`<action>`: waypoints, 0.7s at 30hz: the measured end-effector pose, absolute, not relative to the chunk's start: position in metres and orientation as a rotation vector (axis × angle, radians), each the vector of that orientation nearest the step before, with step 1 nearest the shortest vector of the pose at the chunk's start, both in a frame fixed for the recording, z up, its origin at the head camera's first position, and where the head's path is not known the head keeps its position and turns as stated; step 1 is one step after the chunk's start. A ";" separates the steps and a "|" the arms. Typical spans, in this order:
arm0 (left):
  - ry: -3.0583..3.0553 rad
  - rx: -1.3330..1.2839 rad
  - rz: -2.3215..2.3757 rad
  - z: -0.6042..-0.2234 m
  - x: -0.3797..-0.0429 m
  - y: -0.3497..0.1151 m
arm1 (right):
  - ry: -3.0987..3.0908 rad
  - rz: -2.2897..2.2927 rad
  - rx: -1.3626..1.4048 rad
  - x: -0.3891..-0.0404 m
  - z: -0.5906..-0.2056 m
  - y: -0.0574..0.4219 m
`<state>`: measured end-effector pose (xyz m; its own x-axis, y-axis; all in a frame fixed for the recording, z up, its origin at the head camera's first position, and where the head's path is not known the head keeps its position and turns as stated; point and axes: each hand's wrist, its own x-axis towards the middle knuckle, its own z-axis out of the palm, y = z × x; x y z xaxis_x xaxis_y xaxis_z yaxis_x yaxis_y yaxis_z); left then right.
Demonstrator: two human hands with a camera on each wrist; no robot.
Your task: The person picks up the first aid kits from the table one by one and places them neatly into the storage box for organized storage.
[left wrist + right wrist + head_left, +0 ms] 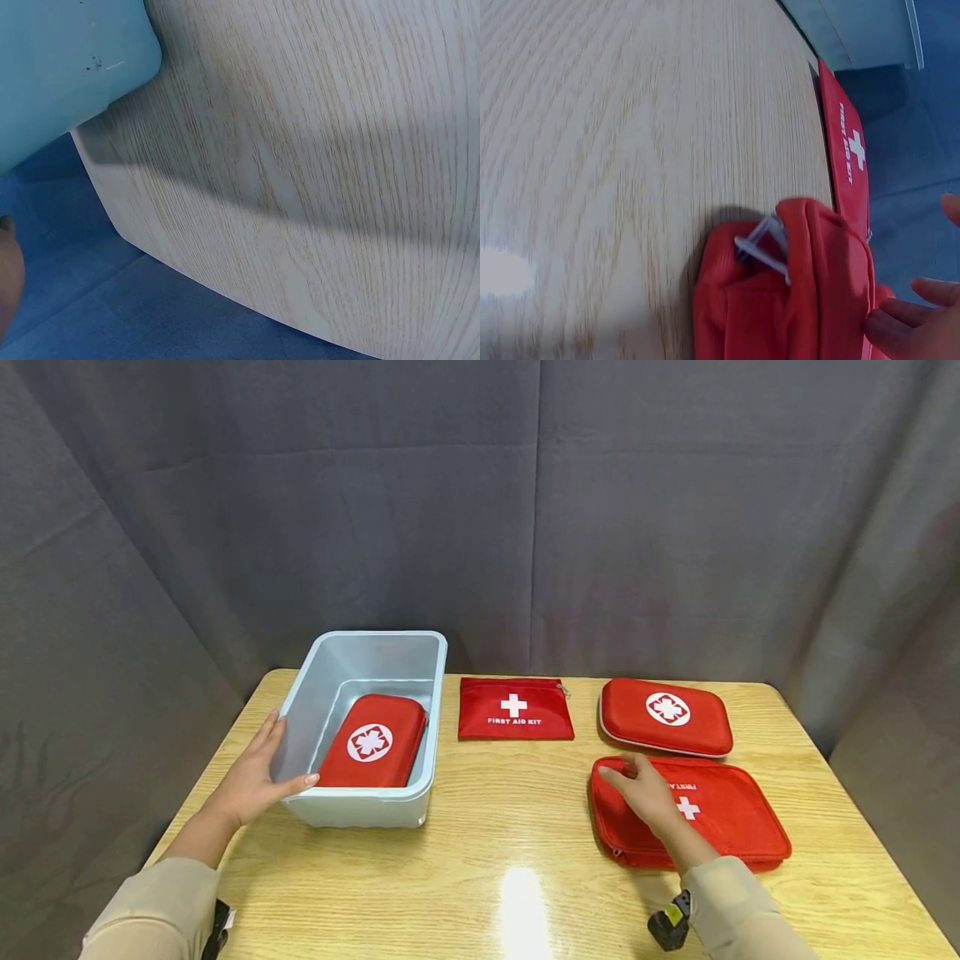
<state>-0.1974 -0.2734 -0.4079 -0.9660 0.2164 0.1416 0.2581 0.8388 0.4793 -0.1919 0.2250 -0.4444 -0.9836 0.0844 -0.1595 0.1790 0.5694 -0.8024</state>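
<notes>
My left hand (255, 777) rests at the near left corner of a pale blue plastic bin (441, 718), fingers along its left side and thumb across the front rim. Inside the bin lies a red hard first aid case (393, 727) with a white round emblem. Over the left part of a red fabric first aid bag (738, 814), my right hand (647, 793) has its fingers spread and slightly bent. The right wrist view shows those fingers (904, 322) beside the bag's top face, and a zipper pull (763, 247) at the bag's corner.
A flat red first aid pouch (517, 727) lies near the table's back edge, right of the bin. Another red hard case (630, 706) sits just behind the fabric bag. Grey curtains (480, 527) hang behind the wooden table (375, 893).
</notes>
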 end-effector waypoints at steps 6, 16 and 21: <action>-2.947 -0.369 -0.791 -0.406 -0.197 -0.273 | 2.764 -1.301 0.234 -0.188 -0.444 0.239; -2.943 -0.371 -0.807 -0.407 -0.197 -0.273 | 2.870 -1.208 0.298 -0.177 -0.449 0.267; -2.938 -0.375 -0.811 -0.406 -0.197 -0.273 | 2.917 -1.199 0.322 -0.173 -0.448 0.276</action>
